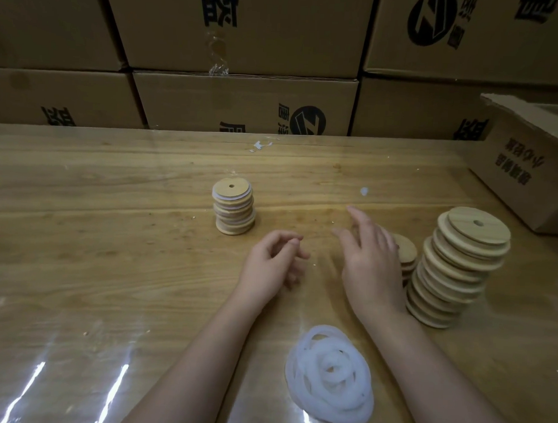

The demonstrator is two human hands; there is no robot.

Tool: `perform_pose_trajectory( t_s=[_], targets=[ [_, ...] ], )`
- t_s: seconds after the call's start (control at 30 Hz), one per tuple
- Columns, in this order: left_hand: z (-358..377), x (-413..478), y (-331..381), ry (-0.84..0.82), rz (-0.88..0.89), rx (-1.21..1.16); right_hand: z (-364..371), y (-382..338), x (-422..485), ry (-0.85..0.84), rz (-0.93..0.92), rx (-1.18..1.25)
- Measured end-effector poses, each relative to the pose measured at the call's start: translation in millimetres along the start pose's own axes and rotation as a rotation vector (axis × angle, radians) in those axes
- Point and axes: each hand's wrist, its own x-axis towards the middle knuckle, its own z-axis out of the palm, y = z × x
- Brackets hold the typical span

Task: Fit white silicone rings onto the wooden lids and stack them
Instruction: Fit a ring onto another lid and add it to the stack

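Observation:
A small stack of wooden lids with white rings fitted (234, 207) stands mid-table. At the right leans a tall stack of bare wooden lids (456, 268), and a shorter stack of lids (407, 257) sits partly hidden behind my right hand. A heap of white silicone rings (330, 376) lies near the front edge between my forearms. My left hand (274, 263) hovers over the table with its fingers loosely curled, holding nothing. My right hand (369, 255) is spread flat with straight fingers, just left of the short stack, holding nothing.
Cardboard boxes (243, 102) are piled along the back of the wooden table (96, 236), which has a clear plastic sheet over it. An open cardboard box (532, 163) stands at the back right. White scraps (259, 145) lie near the far edge.

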Motion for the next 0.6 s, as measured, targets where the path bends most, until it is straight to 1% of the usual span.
perform_pose_trajectory(
  t_s=[0.03, 0.1, 0.17, 0.2, 0.27, 0.33, 0.4, 0.43, 0.5, 0.53, 0.6],
  targets=[
    [4, -2, 1, -0.035, -0.032, -0.057, 0, -1, -1, -0.009, -0.049, 0.052],
    [8, -5, 4, -0.113, -0.092, -0.121, 4, -3, -2, -0.088, -0.097, 0.223],
    [7, -6, 4, -0.162, -0.106, -0.133, 4, -10, -4, -0.197, -0.081, 0.426],
    [5, -6, 3, -0.173, -0.105, -0.138, 5, -15, -4, -0.227, -0.072, 0.524],
    [-1, -4, 3, -0.162, -0.125, -0.165, 7, -21, -6, -0.223, -0.052, 0.672],
    [-5, 0, 2, -0.133, -0.172, -0.224, 8, -25, -7, -0.21, -0.117, 0.685],
    [-8, 2, 3, -0.14, -0.186, -0.309, 9, -27, -9, -0.221, -0.215, 0.648],
    [-9, 3, 3, -0.138, -0.179, -0.336, 9, -25, -9, -0.173, -0.303, 0.597],
    [-9, 6, 1, -0.099, -0.159, -0.371, 9, -23, -11, 0.009, -0.471, 0.525],
    [-10, 7, 1, -0.074, -0.146, -0.393, 8, -23, -10, 0.079, -0.464, 0.54],
    [-10, 9, -1, -0.035, -0.119, -0.442, 2, -20, -7, 0.132, -0.327, 0.627]
  ],
)
